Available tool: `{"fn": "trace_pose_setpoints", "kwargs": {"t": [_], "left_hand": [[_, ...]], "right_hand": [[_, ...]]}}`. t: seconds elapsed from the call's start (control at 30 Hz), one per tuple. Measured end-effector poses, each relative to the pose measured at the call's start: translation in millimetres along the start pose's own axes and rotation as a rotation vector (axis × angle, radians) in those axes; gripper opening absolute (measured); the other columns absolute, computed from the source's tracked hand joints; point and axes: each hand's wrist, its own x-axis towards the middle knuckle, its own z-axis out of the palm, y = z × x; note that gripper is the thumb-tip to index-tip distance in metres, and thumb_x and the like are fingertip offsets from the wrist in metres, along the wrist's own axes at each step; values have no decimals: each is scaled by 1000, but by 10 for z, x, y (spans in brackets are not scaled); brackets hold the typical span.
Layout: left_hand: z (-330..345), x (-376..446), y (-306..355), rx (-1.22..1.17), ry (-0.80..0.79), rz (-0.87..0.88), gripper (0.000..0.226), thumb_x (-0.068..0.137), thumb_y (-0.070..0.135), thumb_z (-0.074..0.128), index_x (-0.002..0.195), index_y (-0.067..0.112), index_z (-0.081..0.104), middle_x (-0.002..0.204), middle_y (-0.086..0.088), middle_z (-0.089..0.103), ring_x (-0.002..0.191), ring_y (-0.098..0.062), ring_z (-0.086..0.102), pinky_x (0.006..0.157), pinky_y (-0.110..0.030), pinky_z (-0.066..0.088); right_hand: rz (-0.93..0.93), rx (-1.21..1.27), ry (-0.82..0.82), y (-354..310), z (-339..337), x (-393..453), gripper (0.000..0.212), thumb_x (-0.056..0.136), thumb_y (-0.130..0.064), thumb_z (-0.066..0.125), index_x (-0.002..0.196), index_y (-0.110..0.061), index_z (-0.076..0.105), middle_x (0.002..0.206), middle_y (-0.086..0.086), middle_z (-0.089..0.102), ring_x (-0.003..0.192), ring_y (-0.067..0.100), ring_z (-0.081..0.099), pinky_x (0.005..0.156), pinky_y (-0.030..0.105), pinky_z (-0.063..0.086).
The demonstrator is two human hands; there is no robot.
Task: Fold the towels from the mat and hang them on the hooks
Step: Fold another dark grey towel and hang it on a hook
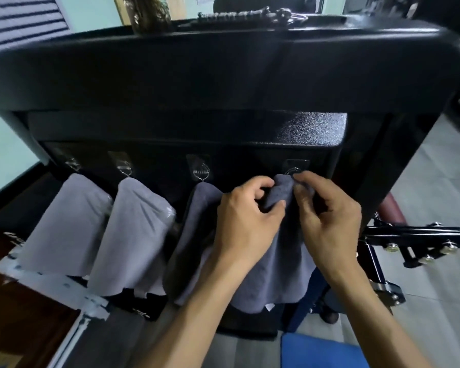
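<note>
**Fourth towel at the last hook**

The dark grey-blue soft cloth towel (274, 261) looks light and limp; it drapes in loose folds below the hands and would likely sag or slip off if released before it is caught on the hook; nothing fragile about it, though the nap seems thick enough to bunch; the sensible place to take hold is the top corner, where the cloth is gathered to a narrow point, and that is where both hands are.

The towel's gathered top sits just beneath the rightmost small metal wire hook (294, 171) on the black padded panel (223, 75); whether it is already caught there cannot be told, since the fingers hide the spot.

The left hand (246, 216) reaches up from below with fingers curled, pinching the bunched cloth from the left side; the right hand (327, 211) comes in from the right, its fingertips closed on the towel's tip right at the hook; both wrists are raised, the backs of the hands towards the camera.

To the left, two pale grey folded towels (133, 235) and one darker grey towel (194, 235) hang from the other three hooks; by my judgement this is the last towel to hang.
</note>
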Motion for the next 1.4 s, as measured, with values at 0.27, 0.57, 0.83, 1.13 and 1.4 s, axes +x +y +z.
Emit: {"fn": "trace_pose_setpoints", "kwargs": {"t": [0.27,0.57,0.83,1.13,1.4], "left_hand": [[16,-27,-2,19,78,147,41,81,23,72,121,24,65,109,7,71,100,-2,62,86,-19,52],[152,-118,-129,-12,-78,97,43,87,23,65,130,24,59,119,6,68,107,-1,62,91,-21,51],[190,-100,-236,-17,-122,140,44,91,18,60,135,23,54,126,5,64,115,-2,57,95,-14,46],[377,-267,-435,-114,-6,140,44,93,22,59,137,20,53,125,2,64,116,-5,58,98,-24,47],[461,-1163,-740,-75,-12,-227,31,80,35,72,104,28,55,87,16,64,78,2,62,59,-12,45]], "right_hand": [[-24,-9,79,-10,57,-31,16,91,-3,64,103,-10,71,90,-5,69,81,7,65,73,20,49],[145,93,-45,247,53,-239,23,97,-7,54,111,-16,70,101,-1,72,95,15,68,82,43,55],[175,246,-130,177,84,-254,26,101,-2,45,107,-15,67,93,0,70,87,19,67,79,45,55],[133,178,-187,210,59,-226,24,103,-6,42,104,-12,65,84,-1,66,78,15,63,71,39,52],[155,-98,-227,423,-262,-668,39,96,-23,57,134,-27,52,128,-10,45,107,-4,52,90,20,49]]}}
